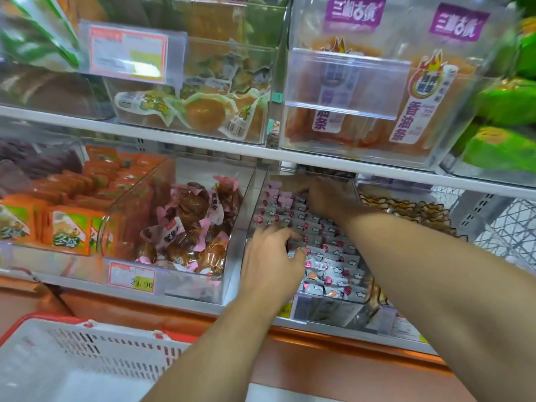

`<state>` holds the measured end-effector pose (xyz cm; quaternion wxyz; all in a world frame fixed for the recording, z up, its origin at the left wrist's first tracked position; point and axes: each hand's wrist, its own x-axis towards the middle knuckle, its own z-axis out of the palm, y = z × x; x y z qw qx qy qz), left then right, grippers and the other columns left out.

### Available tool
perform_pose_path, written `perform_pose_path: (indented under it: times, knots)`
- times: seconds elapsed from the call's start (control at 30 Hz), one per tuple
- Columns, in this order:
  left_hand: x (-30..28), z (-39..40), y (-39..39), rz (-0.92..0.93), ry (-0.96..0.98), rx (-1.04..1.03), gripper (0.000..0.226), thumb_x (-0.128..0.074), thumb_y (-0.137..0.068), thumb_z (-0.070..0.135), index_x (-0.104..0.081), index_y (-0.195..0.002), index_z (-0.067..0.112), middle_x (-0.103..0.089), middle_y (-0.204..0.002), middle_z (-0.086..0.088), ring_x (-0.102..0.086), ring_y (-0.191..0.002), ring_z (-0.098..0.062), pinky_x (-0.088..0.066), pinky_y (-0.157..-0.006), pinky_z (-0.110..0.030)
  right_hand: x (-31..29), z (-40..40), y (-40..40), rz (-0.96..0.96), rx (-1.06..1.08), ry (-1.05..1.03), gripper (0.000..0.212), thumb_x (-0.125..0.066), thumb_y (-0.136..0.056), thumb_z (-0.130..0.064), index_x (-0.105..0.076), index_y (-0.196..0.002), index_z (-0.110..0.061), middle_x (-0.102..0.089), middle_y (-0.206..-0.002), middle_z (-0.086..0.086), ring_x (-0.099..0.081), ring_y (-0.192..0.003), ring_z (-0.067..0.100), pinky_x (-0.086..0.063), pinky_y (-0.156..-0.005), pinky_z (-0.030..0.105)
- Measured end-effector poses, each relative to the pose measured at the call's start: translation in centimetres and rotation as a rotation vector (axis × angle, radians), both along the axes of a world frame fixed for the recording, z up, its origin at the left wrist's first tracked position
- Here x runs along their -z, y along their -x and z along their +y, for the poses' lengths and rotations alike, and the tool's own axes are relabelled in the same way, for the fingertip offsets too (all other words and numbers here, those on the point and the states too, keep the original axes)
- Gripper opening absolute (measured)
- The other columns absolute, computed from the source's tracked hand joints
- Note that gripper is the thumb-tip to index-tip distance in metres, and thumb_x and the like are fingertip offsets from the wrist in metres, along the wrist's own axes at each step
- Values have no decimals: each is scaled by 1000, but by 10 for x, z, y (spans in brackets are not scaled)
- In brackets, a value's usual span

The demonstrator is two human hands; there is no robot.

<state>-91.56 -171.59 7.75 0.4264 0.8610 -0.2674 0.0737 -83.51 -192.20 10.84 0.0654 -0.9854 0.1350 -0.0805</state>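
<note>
A clear plastic bin on the lower shelf holds several small grey-and-pink wrapped snack packets in rows. My left hand is at the bin's near left part, fingers curled down onto the packets; whether it grips one is blurred. My right hand reaches deeper into the back of the same bin under the upper shelf, fingers bent among the packets; its fingertips are hidden.
Left of it stands a bin of brown pink-wrapped snacks, then orange packets. A price tag hangs below. The upper shelf carries more clear bins. A red-and-white basket sits at lower left.
</note>
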Motion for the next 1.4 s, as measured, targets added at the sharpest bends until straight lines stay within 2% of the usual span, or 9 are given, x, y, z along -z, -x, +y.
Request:
perform_pose_path:
  times: [0.27, 0.53, 0.7, 0.77, 0.87, 0.93, 1.0, 1.13, 1.4]
  knots:
    - [1, 2, 0, 11, -1, 14, 20, -67, -90, 27, -71, -110, 28, -64, -118, 10, -45, -119, -8, -35, -96, -25, -2, -5, 7, -59, 134, 106, 26, -59, -92, -1, -75, -110, -10, -72, -114, 14, -66, -109, 33, -56, -95, 41]
    - [1, 4, 0, 23, 22, 24, 17, -68, -89, 25, -70, -106, 27, -64, -113, 11, -45, -117, -8, -40, -98, -27, -13, 2, 12, -311, 234, -170, 27, -41, -103, -5, -67, -101, -2, -69, -102, 17, -64, -100, 30, -46, -81, 28]
    - [-8, 7, 4, 109, 130, 4, 26, -69, -91, 25, -69, -117, 24, -63, -115, 12, -54, -114, -11, -42, -94, -25, -32, 18, 41, -333, 167, -191, 22, -52, -102, -18, -72, -101, -11, -69, -111, 9, -61, -110, 29, -42, -101, 31]
    - [-15, 10, 8, 179, 243, -35, 31, -69, -93, 22, -65, -124, 22, -66, -120, 7, -60, -111, -11, -49, -96, -30, -38, 33, 54, -507, 246, -347, 14, -57, -99, -19, -65, -93, -10, -61, -104, 6, -55, -104, 21, -43, -97, 29]
    - [-24, 19, 17, 341, 487, -68, 31, -67, -96, 23, -60, -126, 22, -69, -115, 6, -66, -96, -7, -56, -83, -28, -39, 61, 88, -747, 459, -1058, 15, -57, -97, -9, -60, -110, -3, -66, -105, 3, -59, -97, 19, -47, -81, 25]
    - [-29, 27, 21, 547, 674, -53, 24, -63, -98, 29, -57, -121, 26, -72, -107, 2, -71, -89, -11, -58, -77, -28, -34, 78, 120, -726, 489, -1457, 21, -51, -100, -3, -59, -120, -3, -70, -111, 11, -64, -104, 24, -52, -90, 35]
    - [-32, 35, 23, 725, 804, -15, 15, -60, -100, 26, -61, -114, 21, -77, -97, -4, -74, -81, -13, -58, -69, -25, -30, 93, 154, -684, 443, -1681, 18, -50, -103, -3, -58, -119, -2, -72, -107, 13, -68, -103, 22, -56, -85, 31]
    - [-35, 44, 30, 846, 903, 13, 18, -62, -99, 15, -71, -105, 0, -78, -92, -15, -75, -77, -16, -60, -65, -25, -22, 101, 195, -636, 398, -1855, 19, -55, -101, 0, -60, -119, 6, -69, -110, 20, -70, -96, 25, -58, -91, 35]
    - [-37, 46, 41, 955, 899, 85, 25, -75, -88, 26, -76, -101, 5, -78, -99, -14, -76, -94, -24, -60, -73, -24, -21, 98, 222, -605, 383, -1958, 24, -59, -99, -1, -61, -121, 7, -72, -111, 21, -76, -94, 25, -63, -75, 28]
